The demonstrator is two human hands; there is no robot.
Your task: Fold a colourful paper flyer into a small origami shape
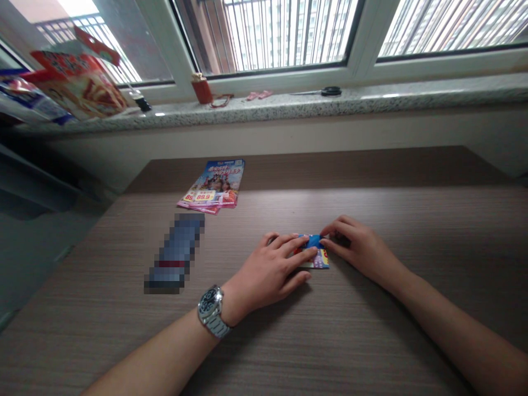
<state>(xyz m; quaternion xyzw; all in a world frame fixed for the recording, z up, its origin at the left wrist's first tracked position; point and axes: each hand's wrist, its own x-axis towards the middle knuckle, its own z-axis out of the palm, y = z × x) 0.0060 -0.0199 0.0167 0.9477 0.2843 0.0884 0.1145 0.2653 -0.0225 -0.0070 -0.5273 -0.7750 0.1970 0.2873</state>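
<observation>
A small folded piece of colourful printed paper (320, 259) lies on the brown wooden table (264, 352). My left hand (274, 269), with a metal watch on its wrist, rests flat over the paper's left part with fingers spread, hiding much of it. At the paper's upper right corner, the thumb and index finger of my right hand (357, 242) are pinched together on its edge. The other fingers of that hand are curled.
Printed flyers (220, 184) lie in a stack at the back left, with a blurred dark blue object (177, 253) nearer. On the stone windowsill (289, 110) are food packages (82, 82), a red lighter-like item (202, 89), pink pieces (259, 95) and scissors (330, 91).
</observation>
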